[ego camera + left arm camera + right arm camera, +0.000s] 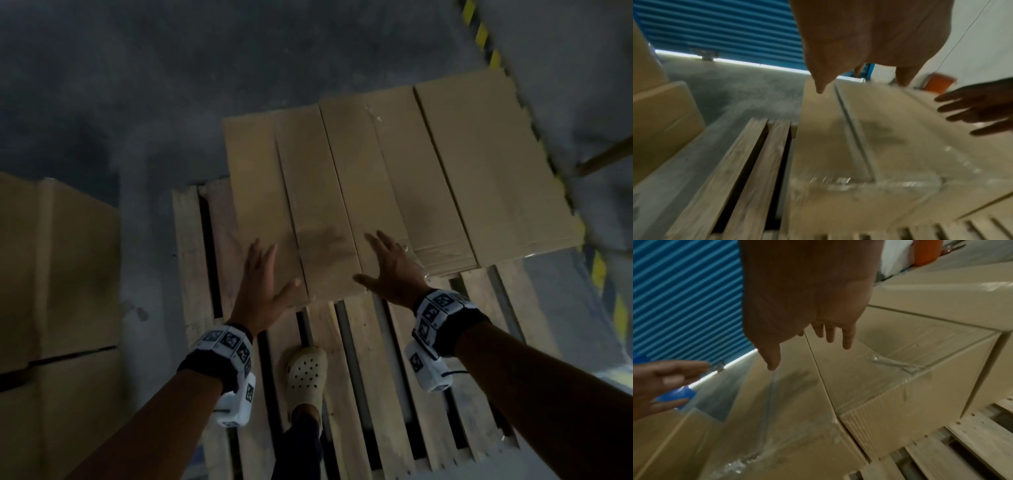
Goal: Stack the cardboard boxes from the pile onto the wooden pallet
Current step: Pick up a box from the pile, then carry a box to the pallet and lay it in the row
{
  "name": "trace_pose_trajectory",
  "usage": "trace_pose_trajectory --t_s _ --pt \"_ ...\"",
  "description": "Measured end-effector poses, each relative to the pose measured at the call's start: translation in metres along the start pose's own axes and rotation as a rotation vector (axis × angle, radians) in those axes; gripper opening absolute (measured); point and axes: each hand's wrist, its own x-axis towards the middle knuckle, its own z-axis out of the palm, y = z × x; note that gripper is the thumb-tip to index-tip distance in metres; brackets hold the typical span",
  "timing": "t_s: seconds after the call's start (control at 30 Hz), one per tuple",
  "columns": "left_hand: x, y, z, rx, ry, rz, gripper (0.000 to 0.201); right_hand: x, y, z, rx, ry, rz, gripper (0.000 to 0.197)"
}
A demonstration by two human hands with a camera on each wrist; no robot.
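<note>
Three brown cardboard boxes lie side by side on the far part of the wooden pallet [195, 257]: a left box [260, 192], a middle box [373, 178] and a right box [489, 161]. My left hand [263, 284] is spread, fingers straight, over the left box's near edge. My right hand [387, 267] is spread over the middle box's near edge, beside its clear tape. Neither hand grips anything. In the wrist views the left hand [869, 40] and right hand [807, 296] hang just above the box tops [879, 129] [869, 369]; whether they touch is unclear.
The pile of cardboard boxes [68, 274] stands on the concrete floor left of the pallet. My foot in a cream clog [306, 373] stands on the pallet's near slats. Yellow-black floor tape [479, 34] runs along the right. A blue roller shutter [725, 24] lies ahead.
</note>
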Motion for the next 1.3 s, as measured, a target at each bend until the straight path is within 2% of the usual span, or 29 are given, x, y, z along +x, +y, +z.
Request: trace_pose_trajectory --t_s 0.1,0.23,0.4,0.6,0.7,0.77,1.0,1.13,1.3 --pt "-0.030 0.058 -0.040 -0.009 0.073 0.156 0.079 -0.043 -0.033 -0.043 0.149 0.094 0.009 0.091" --pt "-0.097 0.137 -0.089 -0.032 0.118 0.262 0.063 -0.129 -0.084 -0.110 0.326 0.304 -0.066 0.086" --pt "-0.219 0.213 -0.124 -0.287 0.337 0.391 0.068 -0.270 -0.143 -0.180 0.483 0.490 -0.195 0.080" --pt "-0.371 0.246 -0.140 -0.439 0.429 0.375 0.064 -0.428 -0.183 -0.194 0.506 0.644 -0.261 0.073" --pt "-0.443 0.243 -0.148 -0.441 0.466 0.333 0.073 -0.490 -0.204 -0.181 0.505 0.630 -0.298 0.075" --pt "-0.490 0.235 -0.154 -0.409 0.483 0.301 0.068 -0.527 -0.221 -0.169 0.493 0.620 -0.331 0.075" --pt "-0.601 0.192 -0.184 -0.362 0.504 0.323 0.067 -0.608 -0.286 -0.116 0.450 0.571 -0.430 0.076" --pt "-0.663 0.138 -0.210 -0.316 0.547 0.319 0.066 -0.644 -0.341 -0.069 0.356 0.534 -0.492 0.075" --pt "-0.765 0.028 -0.234 -0.277 0.583 0.201 0.065 -0.686 -0.416 0.011 0.268 0.456 -0.574 0.073"
